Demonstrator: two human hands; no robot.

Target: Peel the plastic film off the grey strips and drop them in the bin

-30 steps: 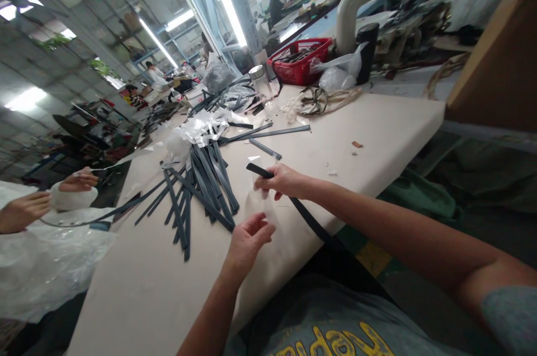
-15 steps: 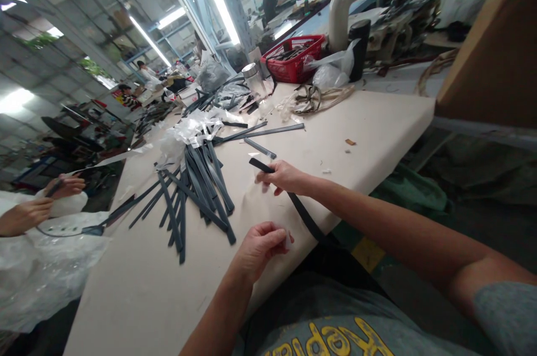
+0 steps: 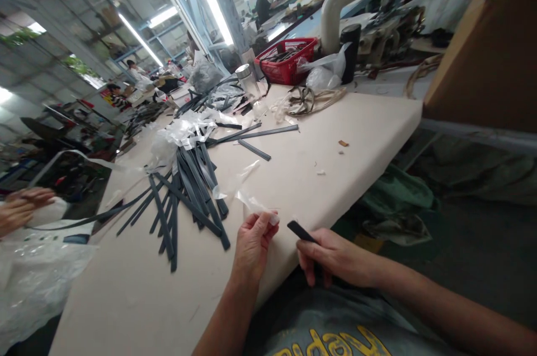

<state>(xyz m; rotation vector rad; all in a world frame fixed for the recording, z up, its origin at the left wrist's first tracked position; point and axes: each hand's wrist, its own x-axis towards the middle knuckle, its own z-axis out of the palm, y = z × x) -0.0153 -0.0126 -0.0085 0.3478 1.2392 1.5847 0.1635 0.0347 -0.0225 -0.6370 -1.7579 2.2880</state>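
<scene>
"Where is the strip (image 3: pixel 301 230)?"

"In the person's right hand (image 3: pixel 331 255), gripped between thumb and fingers with its end poking out. It sits to the right of the pile (image 3: pixel 191 203) and nearer the person, by the edge of the bench (image 3: pixel 293 188)."

"And the left hand (image 3: pixel 254 238)?"

"Pinching the end of some clear film (image 3: pixel 251 202), between the pile and the strip. The film trails back toward the pile."

"What else is around?"

"A red basket (image 3: pixel 289 70) beyond the pile, to its right. A co-worker's hands (image 3: pixel 19 210) are left of the pile, too blurred to tell their grip."
</scene>
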